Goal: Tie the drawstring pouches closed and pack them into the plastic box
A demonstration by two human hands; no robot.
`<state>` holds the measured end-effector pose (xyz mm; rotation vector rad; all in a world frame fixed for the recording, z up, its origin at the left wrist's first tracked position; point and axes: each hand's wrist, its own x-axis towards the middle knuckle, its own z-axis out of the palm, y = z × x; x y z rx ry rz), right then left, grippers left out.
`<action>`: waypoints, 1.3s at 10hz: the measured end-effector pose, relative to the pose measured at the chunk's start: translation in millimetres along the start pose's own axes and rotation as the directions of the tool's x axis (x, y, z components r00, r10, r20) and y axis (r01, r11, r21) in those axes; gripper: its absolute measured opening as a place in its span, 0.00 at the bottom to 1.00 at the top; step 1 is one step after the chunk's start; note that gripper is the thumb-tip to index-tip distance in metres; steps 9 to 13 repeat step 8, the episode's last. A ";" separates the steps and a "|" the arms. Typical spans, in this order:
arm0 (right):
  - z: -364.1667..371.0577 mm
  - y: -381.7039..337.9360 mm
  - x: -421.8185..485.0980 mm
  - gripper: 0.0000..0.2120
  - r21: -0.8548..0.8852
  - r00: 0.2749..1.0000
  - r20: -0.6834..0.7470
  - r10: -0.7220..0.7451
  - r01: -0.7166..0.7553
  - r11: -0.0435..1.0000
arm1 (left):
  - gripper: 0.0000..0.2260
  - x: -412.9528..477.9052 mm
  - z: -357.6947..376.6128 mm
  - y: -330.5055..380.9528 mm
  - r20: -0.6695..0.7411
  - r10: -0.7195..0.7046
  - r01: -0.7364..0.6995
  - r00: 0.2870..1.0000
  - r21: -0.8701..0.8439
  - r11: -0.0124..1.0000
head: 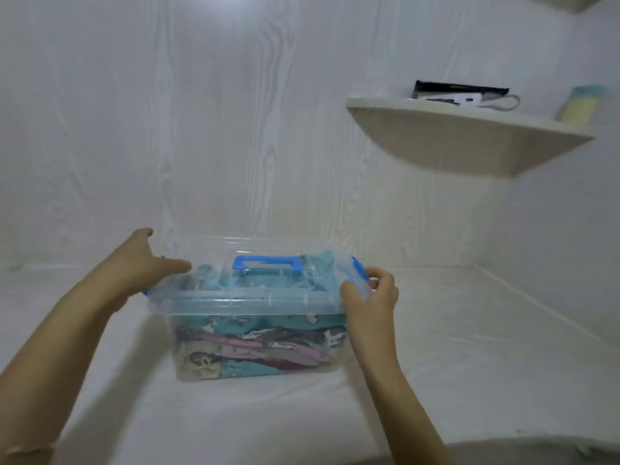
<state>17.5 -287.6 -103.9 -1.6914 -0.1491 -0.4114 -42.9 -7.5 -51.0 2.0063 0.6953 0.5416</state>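
A clear plastic box point(188, 337) stands on the white surface in the middle of the view, its clear lid point(214, 250) with a blue handle point(268, 263) lying on top. Several folded drawstring pouches point(261, 350), teal, pink and beige, fill it and show through the wall. My left hand point(144, 263) rests at the lid's left end with straight fingers, over the blue left clip point(145, 293). My right hand point(369, 297) is at the right end, fingers curled round the blue right clip point(358, 265) and lid edge.
A white wood-grain wall stands right behind the box. A rounded corner shelf point(453, 146) juts out high on the right, bearing a black-and-white pouch point(463, 94) and a pale yellow-blue item point(580, 105). The white surface point(469, 347) runs right to the side wall.
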 end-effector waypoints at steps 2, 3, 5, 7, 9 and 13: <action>-3.5 -1.7 2.1 0.21 0.052 0.997 0.074 0.003 -0.007 0.999 | 0.35 -33.8 17.2 -14.8 -0.086 0.150 -0.158 0.985 -0.083 0.984; -4.8 2.1 8.4 0.23 0.082 0.996 0.089 -0.003 -0.004 0.997 | 0.31 -47.5 22.3 -23.1 -0.194 0.171 -0.185 0.966 -0.061 0.981; -11.5 7.2 23.2 0.22 0.025 0.993 0.103 -0.052 0.050 0.998 | 0.24 -65.5 28.9 -22.6 -0.288 0.211 -0.192 0.934 0.092 0.977; -10.4 12.2 29.6 0.21 0.087 0.990 0.126 -0.059 0.048 0.995 | 0.19 -71.2 37.0 -18.3 -0.310 0.209 -0.191 0.928 0.089 0.978; -22.2 11.5 30.7 0.15 0.112 0.991 0.115 -0.065 0.052 0.992 | 0.16 -69.8 22.4 -22.1 -0.325 0.136 -0.234 0.936 -0.287 0.929; -22.2 11.5 30.7 0.15 0.112 0.991 0.115 -0.065 0.052 0.992 | 0.16 -69.8 22.4 -22.1 -0.325 0.136 -0.234 0.936 -0.287 0.929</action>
